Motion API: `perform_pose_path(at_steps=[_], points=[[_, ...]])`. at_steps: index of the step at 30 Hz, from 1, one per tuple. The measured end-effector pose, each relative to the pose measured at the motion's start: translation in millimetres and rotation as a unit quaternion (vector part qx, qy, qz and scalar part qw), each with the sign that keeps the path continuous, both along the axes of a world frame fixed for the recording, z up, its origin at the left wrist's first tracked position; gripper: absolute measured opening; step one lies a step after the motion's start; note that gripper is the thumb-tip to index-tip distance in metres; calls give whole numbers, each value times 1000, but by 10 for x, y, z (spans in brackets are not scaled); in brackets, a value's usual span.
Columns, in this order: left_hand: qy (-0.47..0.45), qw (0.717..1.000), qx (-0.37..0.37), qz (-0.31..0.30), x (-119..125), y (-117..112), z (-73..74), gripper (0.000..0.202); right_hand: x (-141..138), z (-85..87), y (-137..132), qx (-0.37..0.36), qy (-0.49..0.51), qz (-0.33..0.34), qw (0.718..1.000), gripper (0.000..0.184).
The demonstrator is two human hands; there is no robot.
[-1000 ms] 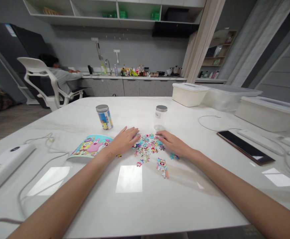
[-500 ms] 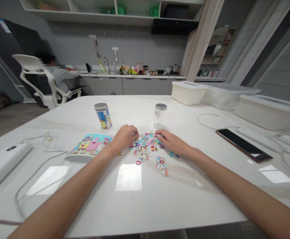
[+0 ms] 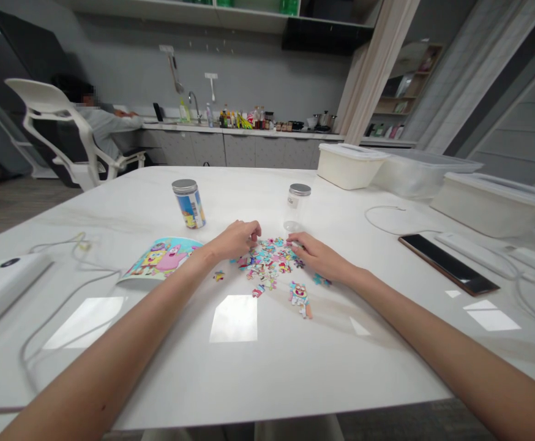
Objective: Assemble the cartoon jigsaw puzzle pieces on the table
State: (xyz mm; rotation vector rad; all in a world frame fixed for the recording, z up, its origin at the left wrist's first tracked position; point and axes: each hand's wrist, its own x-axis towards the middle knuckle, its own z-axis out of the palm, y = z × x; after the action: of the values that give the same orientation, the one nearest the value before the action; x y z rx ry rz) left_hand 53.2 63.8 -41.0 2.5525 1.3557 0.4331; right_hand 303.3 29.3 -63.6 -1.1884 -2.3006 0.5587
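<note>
A loose pile of jigsaw puzzle pieces (image 3: 270,262) lies on the white table. My left hand (image 3: 239,239) is at the pile's left edge, its fingers curled down; whatever is in them, if anything, is hidden. At the right edge rests my right hand (image 3: 316,254), thumb and forefinger apart beside the pieces, with no piece visible in it. Nearer me lies a small joined section of puzzle (image 3: 299,294) with a cartoon face. Left of the pile is a colourful picture sheet (image 3: 160,260), partly covered by my left forearm.
Behind the pile stand a printed jar (image 3: 189,205) and a clear jar (image 3: 296,211), both with metal lids. A phone (image 3: 448,263), cables and lidded boxes (image 3: 350,166) are on the right. At far left are a white device (image 3: 10,288) and a seated person (image 3: 104,125).
My left hand has lifted slightly and shifted right over the pile's edge, uncovering a yellow piece at its left. My right thumb and forefinger have parted a little. The view has tilted down slightly.
</note>
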Motion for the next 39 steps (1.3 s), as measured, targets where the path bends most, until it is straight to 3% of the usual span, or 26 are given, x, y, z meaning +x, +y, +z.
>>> perform_pose_path(at_steps=[9, 12, 17, 22, 30, 39], points=[[-40, 999, -32, 3, -25, -37, -22, 21, 4, -19, 8, 1, -1, 1, 1000, 32], [-116, 992, -58, 1, -33, -38, 1, 19, 8, -17, 8, 0, -3, 3, 1000, 32], [-348, 921, -172, 21, 5, -117, 21, 22, 13, -7, 17, 10, 7, 3, 1000, 31], [-382, 895, -229, 24, 71, -294, 46, 24, -34, 104, -28, 35, 74, -15, 997, 24], [-365, 901, -236, -10, 164, -449, 99, 31, -176, 176, -142, -157, 189, 61, 967, 17], [-371, 886, -277, -8, 234, -544, 143, 31, -192, 246, -212, -235, 213, 80, 945, 18]])
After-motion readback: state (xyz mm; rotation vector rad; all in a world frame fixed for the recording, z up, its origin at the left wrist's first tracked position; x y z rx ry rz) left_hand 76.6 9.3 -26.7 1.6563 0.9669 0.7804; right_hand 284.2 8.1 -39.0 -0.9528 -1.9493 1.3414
